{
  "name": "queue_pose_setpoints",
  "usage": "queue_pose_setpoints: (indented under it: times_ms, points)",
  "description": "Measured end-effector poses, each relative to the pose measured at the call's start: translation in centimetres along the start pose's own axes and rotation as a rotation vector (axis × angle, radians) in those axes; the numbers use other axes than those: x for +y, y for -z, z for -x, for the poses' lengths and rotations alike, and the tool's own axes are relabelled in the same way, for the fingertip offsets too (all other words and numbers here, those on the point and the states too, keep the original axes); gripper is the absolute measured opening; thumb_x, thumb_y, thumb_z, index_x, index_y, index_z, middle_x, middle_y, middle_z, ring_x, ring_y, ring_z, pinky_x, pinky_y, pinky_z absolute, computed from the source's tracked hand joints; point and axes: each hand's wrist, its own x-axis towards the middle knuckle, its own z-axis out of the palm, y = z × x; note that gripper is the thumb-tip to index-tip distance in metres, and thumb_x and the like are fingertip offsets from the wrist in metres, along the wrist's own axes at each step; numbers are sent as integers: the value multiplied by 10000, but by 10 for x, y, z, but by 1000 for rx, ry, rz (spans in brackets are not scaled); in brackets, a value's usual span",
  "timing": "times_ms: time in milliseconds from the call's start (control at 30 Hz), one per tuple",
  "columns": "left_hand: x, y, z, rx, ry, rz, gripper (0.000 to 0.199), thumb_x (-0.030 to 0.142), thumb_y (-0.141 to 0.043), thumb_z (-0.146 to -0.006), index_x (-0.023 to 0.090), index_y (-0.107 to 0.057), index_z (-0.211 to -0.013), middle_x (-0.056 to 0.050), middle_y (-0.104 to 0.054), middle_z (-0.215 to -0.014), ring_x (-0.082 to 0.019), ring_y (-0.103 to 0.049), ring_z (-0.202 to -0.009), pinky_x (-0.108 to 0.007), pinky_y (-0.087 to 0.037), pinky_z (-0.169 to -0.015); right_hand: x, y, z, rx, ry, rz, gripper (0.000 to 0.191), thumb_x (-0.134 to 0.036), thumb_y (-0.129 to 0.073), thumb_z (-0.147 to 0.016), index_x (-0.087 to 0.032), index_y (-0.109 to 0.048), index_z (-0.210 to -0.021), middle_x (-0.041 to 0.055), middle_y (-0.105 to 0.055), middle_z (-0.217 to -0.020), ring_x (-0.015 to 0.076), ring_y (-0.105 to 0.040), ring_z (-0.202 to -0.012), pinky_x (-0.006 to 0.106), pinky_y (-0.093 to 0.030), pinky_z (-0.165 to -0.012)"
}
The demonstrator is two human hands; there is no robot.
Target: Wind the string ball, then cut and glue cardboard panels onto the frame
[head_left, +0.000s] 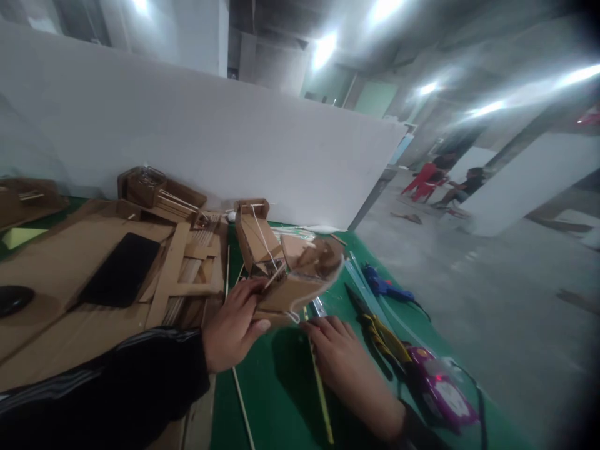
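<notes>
A brown cardboard model (293, 290) with a rounded end and a white string loop is raised above the green table. My left hand (237, 325) grips its near left end, fingers on top and thumb below. My right hand (344, 359) is low over the table just right of the model, its fingers bent down. Under its fingertips runs a thin yellow stick (321, 400), and a small shiny silver piece (319, 306) shows just beyond them. Exactly what the right fingers grip is hidden.
Right of my hands lie yellow-handled pliers (384, 337), a blue glue gun (387, 287) and a purple device (443, 387) with a red light. Cardboard assemblies (255, 234) stand along the white partition (210, 137). On the left are cardboard sheets and a black tablet-like slab (122, 269). People sit far right.
</notes>
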Motion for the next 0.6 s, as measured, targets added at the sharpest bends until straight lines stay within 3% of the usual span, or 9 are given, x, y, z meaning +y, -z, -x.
queue_pose_setpoints:
  times_ms: [67, 133, 267, 333, 400, 467, 533, 600]
  points:
    - [6, 2, 3, 10, -39, 4, 352, 278, -431, -958, 176, -528, -1281, -129, -461, -1444, -272, -332, -1394, -469, -255, -1168, 3, -7, 1, -64, 0, 45, 444, -57, -526, -868, -215, -591, -1278, 101, -660, -1150, 314, -568, -1017, 468, -485, -847]
    - [15, 7, 8, 86, 4, 56, 347, 260, -399, -967, 201, -567, -1264, -104, -463, -1453, -263, -353, -1381, -451, -286, -1149, 4, -11, 3, -69, -36, 50, 492, -55, -513, -875, -231, -545, -1333, 105, -625, -1222, 309, -561, -1053, 465, -486, -871]
    - [35, 32, 20, 271, 221, 242, 330, 335, -424, -970, 239, -648, -1192, -78, -564, -1329, -268, -459, -1286, -421, -330, -1110, 8, -8, 19, -30, -261, 89, 310, -139, -490, -920, -139, -585, -1215, 167, -613, -1161, 305, -596, -998, 456, -500, -863]
    - [47, 46, 25, 292, 411, 427, 328, 409, -470, -951, 216, -684, -1106, -83, -631, -1193, -263, -555, -1151, -367, -448, -989, 14, -6, 29, -78, -364, 89, 239, -246, -477, -950, -113, -600, -1106, 177, -643, -1037, 309, -630, -916, 449, -513, -807]
    - [60, 55, 32, 256, 656, 716, 382, 497, -503, -919, 205, -652, -1116, -82, -658, -1065, -214, -637, -863, -298, -534, -699, 22, -6, 37, -182, -424, 10, 267, -318, -452, -964, -116, -587, -1076, 170, -669, -974, 302, -659, -866, 425, -516, -765]
    - [73, 59, 40, 140, 802, 998, 399, 541, -575, -865, 223, -614, -1103, -48, -650, -916, -159, -611, -659, -250, -498, -539, 28, -6, 39, -288, -497, -96, 276, -298, -445, -954, -107, -566, -1112, 170, -697, -932, 295, -685, -828, 399, -515, -736]
    - [85, 59, 48, -25, 824, 1142, 365, 534, -665, -802, 228, -618, -994, -19, -632, -832, -137, -605, -632, -221, -481, -533, 33, -6, 36, -349, -583, -150, 307, -216, -492, -889, -79, -552, -1157, 182, -716, -870, 313, -700, -783, 399, -509, -706]
    - [97, 59, 55, -195, 715, 1120, 341, 538, -698, -768, 217, -629, -860, -10, -631, -767, -134, -606, -638, -227, -492, -569, 37, -4, 30, -354, -642, -165, 386, -148, -533, -808, -61, -551, -1183, 188, -724, -819, 332, -706, -750, 402, -504, -675]
